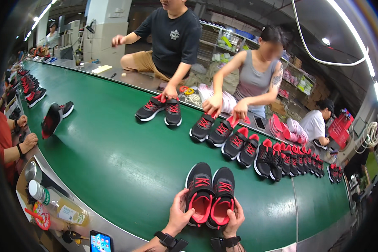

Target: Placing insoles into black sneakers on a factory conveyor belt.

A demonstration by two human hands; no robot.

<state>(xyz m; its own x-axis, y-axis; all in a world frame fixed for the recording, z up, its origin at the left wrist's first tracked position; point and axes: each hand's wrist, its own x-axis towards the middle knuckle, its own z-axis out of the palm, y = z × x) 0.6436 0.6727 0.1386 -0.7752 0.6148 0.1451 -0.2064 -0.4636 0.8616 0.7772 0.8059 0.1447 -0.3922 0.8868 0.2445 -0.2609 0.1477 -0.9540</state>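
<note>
In front of me on the green belt is a pair of black sneakers with red laces, red lining and white soles, toes pointing away. My left hand (181, 213) grips the heel end of the left sneaker (199, 185), its thumb at the collar. My right hand (234, 218) holds the right sneaker (223, 187) the same way, thumb at the opening and fingers along the outer side. The two shoes stand side by side, almost touching. The undersides of my fingers are partly hidden by the shoes.
Across the green belt (126, 168), two people handle similar sneakers (172, 112). A long row of pairs (263, 158) runs off to the right. One tilted shoe (51, 122) lies at left. Bottles (69, 212), a cup and a phone (101, 242) sit along the near left edge.
</note>
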